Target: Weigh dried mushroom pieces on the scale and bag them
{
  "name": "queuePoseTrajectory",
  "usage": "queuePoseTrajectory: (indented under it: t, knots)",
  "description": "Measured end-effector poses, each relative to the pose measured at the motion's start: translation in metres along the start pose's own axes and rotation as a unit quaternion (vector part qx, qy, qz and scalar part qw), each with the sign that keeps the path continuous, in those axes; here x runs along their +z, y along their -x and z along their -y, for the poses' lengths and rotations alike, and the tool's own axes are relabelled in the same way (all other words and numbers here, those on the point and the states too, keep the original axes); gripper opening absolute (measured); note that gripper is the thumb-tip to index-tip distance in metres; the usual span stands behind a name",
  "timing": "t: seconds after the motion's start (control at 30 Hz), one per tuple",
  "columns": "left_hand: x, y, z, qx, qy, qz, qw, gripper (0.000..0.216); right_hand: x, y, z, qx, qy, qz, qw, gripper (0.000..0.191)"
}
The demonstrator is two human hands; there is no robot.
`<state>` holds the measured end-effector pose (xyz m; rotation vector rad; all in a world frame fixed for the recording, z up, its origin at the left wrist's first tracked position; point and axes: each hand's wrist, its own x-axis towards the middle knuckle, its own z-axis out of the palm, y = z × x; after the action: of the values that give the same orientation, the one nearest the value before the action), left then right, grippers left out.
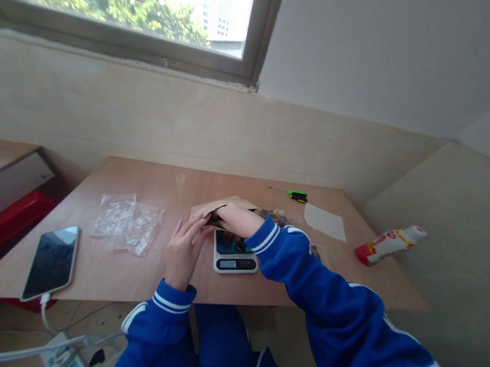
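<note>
The brown paper bag (222, 206) lies at the middle of the wooden surface (126, 276), its mouth just behind the digital scale (234, 255) and turned toward the person. The right hand (226, 217) is pushed into that mouth; its fingers are hidden inside, so I cannot tell whether they are spread, pressed together or pinching anything. The left hand (183, 249) stands just left of the scale, palm toward the bag, fingers extended and close together, their tips touching the bag's edge, not pinching it as far as can be seen. Judgement: the step in hand is reaching into the bag while the other hand props its opening.

The scale's display is lit, the reading too small to make out; something dark rests on its platform, partly hidden by the right sleeve.

Judgement on the next move: whatever leaves the bag has only a small platform to land on, so the opening must stay steadied and the sleeve kept off the scale.

Left of the scale lie clear plastic bags (126, 224); farther left a phone (51, 262) on a charging cable. Behind and right of the scale are a white sheet (325, 222) and a green-handled tool (297, 196). Well right of the scale, off the surface, a red and white bottle (389, 244) lies on its side.
</note>
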<state>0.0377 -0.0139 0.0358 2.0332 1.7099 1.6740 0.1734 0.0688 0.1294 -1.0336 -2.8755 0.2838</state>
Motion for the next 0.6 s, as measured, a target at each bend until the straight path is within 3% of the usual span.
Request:
queuePoseTrajectory:
  t: [0.2,0.6]
  knots:
    - [-0.005,-0.012,0.004,0.000,0.017,-0.008,1.000,0.025,-0.028,0.027,0.008,0.024,0.001,-0.037,0.999,0.019]
    - [-0.013,-0.029,0.006,-0.012,0.033,0.007,0.999,0.023,-0.027,0.026,-0.019,-0.005,-0.131,-0.099,0.986,0.021]
